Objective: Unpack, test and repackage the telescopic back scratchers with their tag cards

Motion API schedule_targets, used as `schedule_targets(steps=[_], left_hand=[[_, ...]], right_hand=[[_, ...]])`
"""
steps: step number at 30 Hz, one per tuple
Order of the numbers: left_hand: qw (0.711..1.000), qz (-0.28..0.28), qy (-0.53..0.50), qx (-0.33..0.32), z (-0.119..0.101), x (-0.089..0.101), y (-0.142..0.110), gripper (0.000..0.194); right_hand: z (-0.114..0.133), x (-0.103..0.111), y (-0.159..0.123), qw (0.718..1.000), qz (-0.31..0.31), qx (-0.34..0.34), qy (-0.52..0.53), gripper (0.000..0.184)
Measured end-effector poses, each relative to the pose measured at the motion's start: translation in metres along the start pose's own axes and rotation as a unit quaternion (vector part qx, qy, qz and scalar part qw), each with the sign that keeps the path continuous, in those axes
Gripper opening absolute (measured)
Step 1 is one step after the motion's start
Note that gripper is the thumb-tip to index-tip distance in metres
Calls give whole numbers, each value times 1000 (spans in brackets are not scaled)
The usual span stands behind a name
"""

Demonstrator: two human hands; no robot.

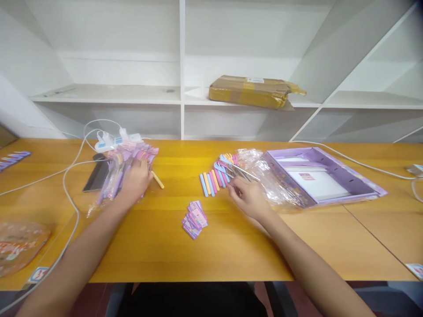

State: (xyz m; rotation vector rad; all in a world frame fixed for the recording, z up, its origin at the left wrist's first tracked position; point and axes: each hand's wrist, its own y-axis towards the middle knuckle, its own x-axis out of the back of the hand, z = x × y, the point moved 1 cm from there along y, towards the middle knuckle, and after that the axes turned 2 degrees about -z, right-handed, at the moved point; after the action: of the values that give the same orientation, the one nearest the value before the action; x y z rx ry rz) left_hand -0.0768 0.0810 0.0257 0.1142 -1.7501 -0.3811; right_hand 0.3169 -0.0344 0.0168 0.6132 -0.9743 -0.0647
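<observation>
Showing blue, orange and pink sticks (216, 180) lying in a slanting row; showing clear-wrapped pink and purple packets (117, 171) heaped well left of the sticks, silver rods (245, 171) slanting just right.

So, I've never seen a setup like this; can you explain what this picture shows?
There is no machine: a person works bare-handed, seen from one camera on their head, looking forward and down at a wooden table. The left hand is on a pile of plastic packets; its grip is hidden. The right hand is beside a row of coloured handles; blur hides whether it holds anything. Small cards lie nearer the person. To the right are clear wrapping and a purple box. A parcel sits on the shelf behind.
</observation>
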Motion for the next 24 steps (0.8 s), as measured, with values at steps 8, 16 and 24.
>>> schedule_targets(steps=[8, 16, 24], left_hand=[[987, 61, 150, 16, 2, -5, 2, 42], [987, -38, 90, -126, -38, 8, -32, 39], [831, -136, 35, -538, -109, 7, -100, 26]], right_hand=[[-5, -14, -10, 997, 52, -13, 59, 24], [-3, -21, -10, 954, -6, -123, 274, 22], [22, -45, -13, 794, 80, -231, 557, 61]])
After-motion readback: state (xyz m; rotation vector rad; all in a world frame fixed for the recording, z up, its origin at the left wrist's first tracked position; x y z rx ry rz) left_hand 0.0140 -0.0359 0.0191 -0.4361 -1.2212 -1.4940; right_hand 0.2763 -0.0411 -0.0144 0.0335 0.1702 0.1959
